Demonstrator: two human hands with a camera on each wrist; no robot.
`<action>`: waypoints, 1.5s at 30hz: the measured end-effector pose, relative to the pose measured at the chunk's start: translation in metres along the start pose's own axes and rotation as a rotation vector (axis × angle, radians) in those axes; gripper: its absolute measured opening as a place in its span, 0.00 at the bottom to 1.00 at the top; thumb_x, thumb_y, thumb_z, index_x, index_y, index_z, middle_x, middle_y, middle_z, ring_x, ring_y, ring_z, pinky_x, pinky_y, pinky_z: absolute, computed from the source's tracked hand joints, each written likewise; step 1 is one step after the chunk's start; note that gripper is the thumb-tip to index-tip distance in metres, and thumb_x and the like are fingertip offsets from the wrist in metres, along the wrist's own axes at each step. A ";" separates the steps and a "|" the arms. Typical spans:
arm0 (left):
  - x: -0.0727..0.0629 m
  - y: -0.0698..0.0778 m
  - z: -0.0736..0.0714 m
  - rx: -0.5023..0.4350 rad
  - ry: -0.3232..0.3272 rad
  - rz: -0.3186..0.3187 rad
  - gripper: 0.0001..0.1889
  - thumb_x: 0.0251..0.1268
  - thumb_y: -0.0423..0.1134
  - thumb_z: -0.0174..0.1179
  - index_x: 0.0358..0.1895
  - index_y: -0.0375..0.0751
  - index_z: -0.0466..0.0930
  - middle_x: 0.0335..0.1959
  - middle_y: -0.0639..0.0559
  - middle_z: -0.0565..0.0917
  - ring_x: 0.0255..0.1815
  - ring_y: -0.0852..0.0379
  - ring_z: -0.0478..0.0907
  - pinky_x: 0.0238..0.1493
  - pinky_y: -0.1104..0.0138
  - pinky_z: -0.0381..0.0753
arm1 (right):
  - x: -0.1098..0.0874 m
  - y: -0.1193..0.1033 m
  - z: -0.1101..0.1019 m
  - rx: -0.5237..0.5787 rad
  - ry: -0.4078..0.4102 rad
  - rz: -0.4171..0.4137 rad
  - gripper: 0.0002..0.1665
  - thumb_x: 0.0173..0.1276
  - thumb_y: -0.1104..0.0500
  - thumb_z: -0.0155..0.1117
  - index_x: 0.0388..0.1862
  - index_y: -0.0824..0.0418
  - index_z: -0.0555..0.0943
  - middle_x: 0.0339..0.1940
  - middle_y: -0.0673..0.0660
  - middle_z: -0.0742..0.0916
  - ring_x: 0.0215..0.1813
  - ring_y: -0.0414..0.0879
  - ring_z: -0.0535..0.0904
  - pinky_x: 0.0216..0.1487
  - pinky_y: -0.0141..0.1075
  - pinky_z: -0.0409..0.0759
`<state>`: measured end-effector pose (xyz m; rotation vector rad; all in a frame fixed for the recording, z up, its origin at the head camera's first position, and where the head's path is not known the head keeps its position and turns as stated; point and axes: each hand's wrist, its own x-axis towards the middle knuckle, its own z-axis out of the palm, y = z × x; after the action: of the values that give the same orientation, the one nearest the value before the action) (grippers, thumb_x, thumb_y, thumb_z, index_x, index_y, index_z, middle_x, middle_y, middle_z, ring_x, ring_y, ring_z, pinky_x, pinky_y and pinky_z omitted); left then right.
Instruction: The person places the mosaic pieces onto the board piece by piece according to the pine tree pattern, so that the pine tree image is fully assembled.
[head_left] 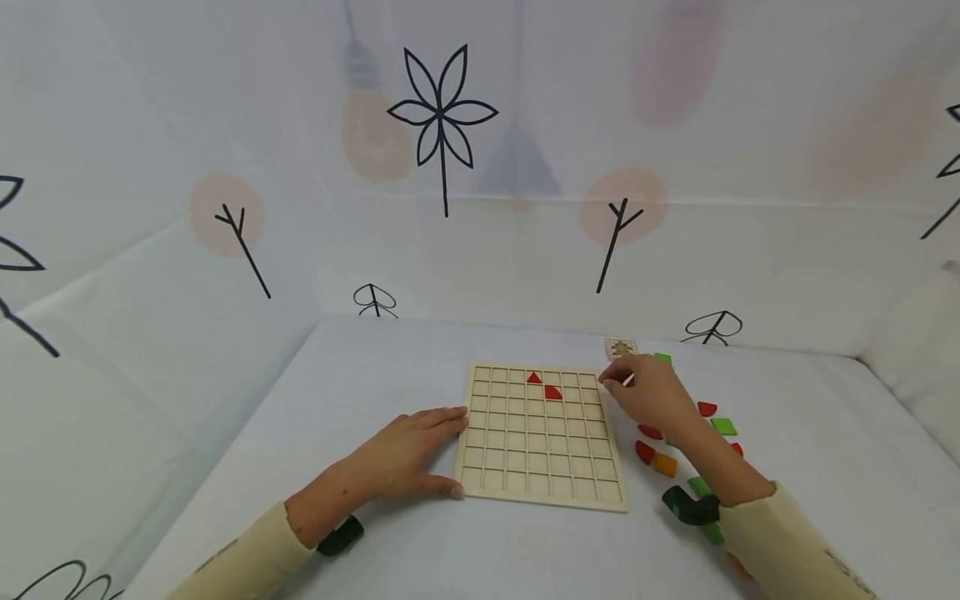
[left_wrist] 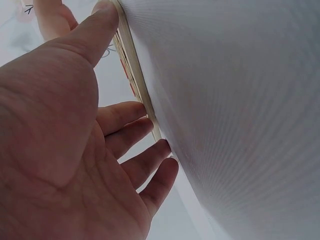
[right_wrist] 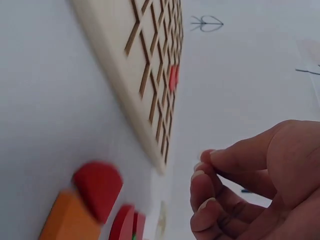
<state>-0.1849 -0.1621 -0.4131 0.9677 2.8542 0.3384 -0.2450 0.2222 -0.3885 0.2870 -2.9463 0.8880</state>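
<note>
A square wooden grid board (head_left: 516,437) lies flat on the white table. Two red pieces sit in its cells near the far edge: a triangle (head_left: 533,378) and a piece with one rounded corner (head_left: 553,392). My left hand (head_left: 408,454) is spread along the board's left side, with fingertips and thumb at the edge (left_wrist: 134,60). Over the far right corner is my right hand (head_left: 648,392). Its thumb tip meets the index fingertip (right_wrist: 206,160) and the other fingers are curled; nothing shows between them.
Right of the board lie several loose pieces, among them a red one (head_left: 644,452), an orange one (head_left: 665,464) and a green one (head_left: 723,427). A small patterned card (head_left: 621,348) lies beyond the right hand. White printed cloth (head_left: 480,250) walls the table.
</note>
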 end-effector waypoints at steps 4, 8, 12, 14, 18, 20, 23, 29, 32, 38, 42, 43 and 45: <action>0.000 0.000 -0.001 -0.010 0.006 0.007 0.51 0.61 0.70 0.70 0.82 0.47 0.65 0.84 0.53 0.64 0.83 0.49 0.62 0.75 0.45 0.68 | -0.008 0.014 -0.007 -0.034 -0.009 -0.022 0.09 0.75 0.62 0.66 0.47 0.64 0.90 0.42 0.57 0.89 0.37 0.48 0.80 0.35 0.39 0.80; -0.001 -0.001 0.000 -0.004 0.010 0.010 0.51 0.62 0.70 0.70 0.82 0.47 0.66 0.84 0.53 0.64 0.83 0.49 0.62 0.75 0.45 0.69 | -0.012 0.029 -0.014 -0.068 -0.026 -0.078 0.08 0.72 0.63 0.71 0.46 0.65 0.90 0.39 0.55 0.88 0.35 0.46 0.79 0.36 0.39 0.80; -0.002 -0.001 0.000 -0.003 0.015 0.008 0.50 0.61 0.69 0.71 0.82 0.47 0.66 0.84 0.54 0.65 0.83 0.49 0.63 0.75 0.45 0.69 | -0.012 0.044 -0.020 -0.075 -0.079 -0.130 0.09 0.69 0.62 0.74 0.46 0.64 0.90 0.36 0.51 0.87 0.34 0.45 0.78 0.34 0.36 0.80; -0.002 -0.001 0.000 -0.004 0.014 0.005 0.50 0.61 0.69 0.71 0.82 0.47 0.66 0.84 0.54 0.65 0.83 0.49 0.62 0.75 0.45 0.69 | -0.011 0.052 -0.022 -0.077 -0.116 -0.157 0.11 0.68 0.61 0.77 0.47 0.64 0.90 0.37 0.50 0.87 0.34 0.44 0.77 0.33 0.35 0.80; -0.002 -0.001 0.001 -0.001 0.012 -0.001 0.51 0.61 0.69 0.71 0.82 0.48 0.66 0.84 0.54 0.64 0.83 0.49 0.62 0.75 0.45 0.68 | -0.008 0.064 -0.021 -0.085 -0.164 -0.190 0.14 0.66 0.59 0.80 0.48 0.62 0.90 0.38 0.49 0.87 0.36 0.44 0.76 0.34 0.33 0.79; -0.003 -0.001 0.000 0.000 0.011 -0.002 0.51 0.61 0.69 0.71 0.82 0.48 0.66 0.84 0.54 0.64 0.83 0.49 0.62 0.75 0.45 0.68 | -0.007 0.068 -0.020 -0.096 -0.168 -0.197 0.13 0.65 0.59 0.80 0.48 0.60 0.91 0.38 0.48 0.86 0.37 0.44 0.76 0.36 0.32 0.79; -0.003 -0.001 0.000 0.002 0.007 -0.002 0.51 0.61 0.70 0.70 0.82 0.48 0.65 0.84 0.54 0.64 0.83 0.49 0.62 0.76 0.45 0.68 | -0.005 0.069 -0.019 -0.098 -0.169 -0.182 0.11 0.66 0.59 0.80 0.46 0.59 0.91 0.38 0.48 0.86 0.37 0.44 0.76 0.35 0.33 0.79; -0.001 -0.002 0.001 0.000 0.008 0.007 0.51 0.61 0.70 0.70 0.83 0.48 0.65 0.84 0.54 0.63 0.84 0.50 0.61 0.75 0.45 0.68 | -0.007 0.068 -0.018 -0.076 -0.190 -0.153 0.10 0.67 0.61 0.78 0.43 0.59 0.86 0.34 0.49 0.82 0.36 0.45 0.75 0.33 0.34 0.77; 0.001 -0.002 0.001 0.004 0.004 0.005 0.51 0.62 0.71 0.69 0.83 0.49 0.65 0.84 0.55 0.63 0.84 0.50 0.61 0.76 0.44 0.68 | -0.008 0.067 -0.019 -0.052 -0.198 -0.142 0.12 0.67 0.62 0.78 0.42 0.59 0.82 0.32 0.50 0.80 0.35 0.46 0.74 0.32 0.34 0.76; 0.001 -0.001 0.000 0.000 0.005 -0.002 0.51 0.61 0.71 0.70 0.82 0.49 0.65 0.84 0.55 0.63 0.83 0.50 0.61 0.76 0.44 0.68 | -0.010 0.064 -0.020 -0.007 -0.194 -0.158 0.12 0.68 0.63 0.77 0.42 0.59 0.81 0.31 0.49 0.82 0.35 0.45 0.76 0.34 0.33 0.78; 0.000 0.000 0.000 -0.003 0.006 -0.008 0.51 0.60 0.71 0.70 0.82 0.48 0.66 0.84 0.55 0.64 0.83 0.50 0.62 0.75 0.43 0.68 | -0.010 0.060 -0.021 -0.027 -0.172 -0.225 0.09 0.69 0.67 0.75 0.45 0.58 0.88 0.36 0.47 0.85 0.38 0.44 0.76 0.39 0.32 0.79; 0.000 0.000 0.000 -0.003 0.002 -0.010 0.51 0.60 0.71 0.70 0.82 0.49 0.65 0.84 0.55 0.64 0.83 0.50 0.62 0.76 0.44 0.68 | -0.011 0.058 -0.022 -0.035 -0.164 -0.244 0.10 0.69 0.68 0.74 0.45 0.57 0.89 0.37 0.46 0.86 0.39 0.43 0.77 0.40 0.32 0.80; 0.000 0.000 0.000 -0.004 0.002 -0.010 0.51 0.60 0.71 0.70 0.82 0.48 0.66 0.84 0.55 0.64 0.83 0.50 0.62 0.76 0.44 0.68 | -0.011 0.053 -0.022 -0.043 -0.153 -0.269 0.11 0.68 0.69 0.73 0.44 0.55 0.91 0.39 0.45 0.86 0.39 0.43 0.76 0.40 0.32 0.79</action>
<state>-0.1846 -0.1619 -0.4128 0.9525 2.8583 0.3446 -0.2448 0.2798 -0.3998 0.7600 -2.9564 0.7975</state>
